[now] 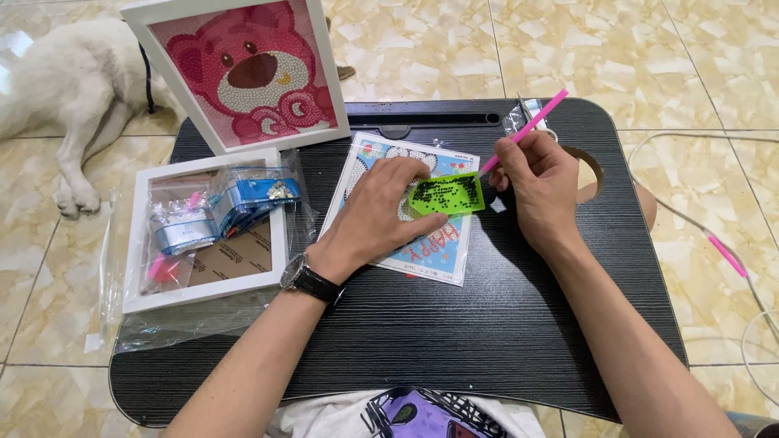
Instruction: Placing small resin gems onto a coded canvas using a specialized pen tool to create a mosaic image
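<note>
**Diamond picture under way on a lap desk**

Cream marble-patterned floor tiles surround a low black desk point(454, 324), and a white dog point(73, 89) lies on the floor off its far left corner.

Near the middle of the desk lies a small canvas point(430, 243) with a blue border. How much of it is filled I cannot tell, since the left hand covers most of it; its lower strip looks printed rather than beaded. Judging by that, the work seems to be somewhere in its course, not at the end. A finished picture of a pink bear in a white frame point(243, 73) leans at the far left edge, so one piece at least is done.

The left hand point(381, 215) lies flat on the canvas, fingers spread and pressing down, gripping nothing; its fingertips touch the near edge of a green tray point(446, 193) that rests on the canvas and is sprinkled with dark beads. The right hand point(540, 182) is closed around a pink pen point(527, 128), held like a pencil, its tip down just beside the tray's right edge.

By the left edge an empty white frame point(203, 231) holds bead packets point(227, 203) in clear bags. A white cable with a pink part point(726, 255) trails on the floor to the right.
</note>
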